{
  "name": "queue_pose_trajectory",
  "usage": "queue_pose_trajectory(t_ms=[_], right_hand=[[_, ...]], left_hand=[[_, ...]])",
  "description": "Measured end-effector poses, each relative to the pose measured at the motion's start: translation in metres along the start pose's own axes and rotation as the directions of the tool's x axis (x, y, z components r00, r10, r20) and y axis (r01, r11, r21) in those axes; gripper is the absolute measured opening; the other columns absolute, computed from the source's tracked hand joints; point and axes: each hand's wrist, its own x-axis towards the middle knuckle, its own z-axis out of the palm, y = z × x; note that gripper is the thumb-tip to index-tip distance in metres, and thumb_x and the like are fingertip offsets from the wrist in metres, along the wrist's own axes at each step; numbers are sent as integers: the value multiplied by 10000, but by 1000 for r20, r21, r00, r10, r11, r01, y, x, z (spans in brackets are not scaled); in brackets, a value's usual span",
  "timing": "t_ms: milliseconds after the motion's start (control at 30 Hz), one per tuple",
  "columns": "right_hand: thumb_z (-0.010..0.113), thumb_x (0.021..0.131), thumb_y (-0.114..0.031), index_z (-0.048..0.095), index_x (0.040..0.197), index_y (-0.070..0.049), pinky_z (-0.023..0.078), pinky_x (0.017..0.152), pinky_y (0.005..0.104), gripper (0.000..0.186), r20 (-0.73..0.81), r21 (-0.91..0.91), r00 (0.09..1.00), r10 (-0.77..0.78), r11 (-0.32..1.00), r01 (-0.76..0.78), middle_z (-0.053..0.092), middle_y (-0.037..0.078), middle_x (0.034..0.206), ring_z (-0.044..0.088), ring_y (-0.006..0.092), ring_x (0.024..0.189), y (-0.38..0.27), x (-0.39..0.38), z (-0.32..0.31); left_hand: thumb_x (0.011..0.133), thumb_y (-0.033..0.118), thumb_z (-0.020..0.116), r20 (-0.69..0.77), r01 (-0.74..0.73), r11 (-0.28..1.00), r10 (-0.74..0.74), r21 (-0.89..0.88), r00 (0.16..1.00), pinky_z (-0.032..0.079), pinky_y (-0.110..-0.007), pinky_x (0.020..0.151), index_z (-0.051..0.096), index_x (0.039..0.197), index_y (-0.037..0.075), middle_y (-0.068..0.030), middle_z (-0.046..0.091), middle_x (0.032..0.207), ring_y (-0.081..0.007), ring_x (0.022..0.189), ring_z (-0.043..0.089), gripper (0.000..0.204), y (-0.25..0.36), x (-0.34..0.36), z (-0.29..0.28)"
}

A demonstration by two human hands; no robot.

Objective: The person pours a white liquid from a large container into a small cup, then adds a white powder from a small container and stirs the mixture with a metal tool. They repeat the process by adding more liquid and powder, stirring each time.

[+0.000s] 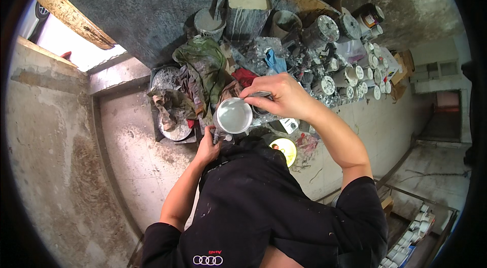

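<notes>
A round white cup (234,122) with pale grey-white liquid in it stands in front of my chest. My right hand (280,94) is closed, pinching a thin grey strip (259,94) whose end is at the cup's far right rim. Below and left of the cup, my left hand (207,147) is closed round a dark, narrow part, mostly hidden by the fingers. A small pale knob (229,137) shows just under the cup. Whether cup, knob and dark part are joined, I cannot tell.
A cluttered bench carries green and brown rags (203,65), a blue cloth (275,61) and several paint-spattered cans (324,85). Behind stand buckets (209,22) against the dark wall. A yellow-lit round lid (284,151) lies low, right of my body. At left is a wall opening (71,40).
</notes>
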Motion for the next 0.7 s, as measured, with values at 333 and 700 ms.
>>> queue_pose_trajectory(t_ms=[333,700], right_hand=[[737,956,-106,770,1071,-40,587,681,329,137,-204,91,979,-12,995,32,780,108,994,763,232,776,7,-21,11],[660,1047,-160,729,1146,21,570,603,223,218,-142,953,557,819,266,-148,771,96,1037,766,170,777,27,-57,60]], left_hand=[[967,143,659,-149,-58,993,72,100,986,533,-510,881,358,1426,57,-331,701,1068,-501,1027,697,555,2,5,-16],[978,110,689,-308,-134,980,174,149,935,509,-467,929,393,1393,49,-295,671,1108,-439,1067,678,514,-2,15,-32]])
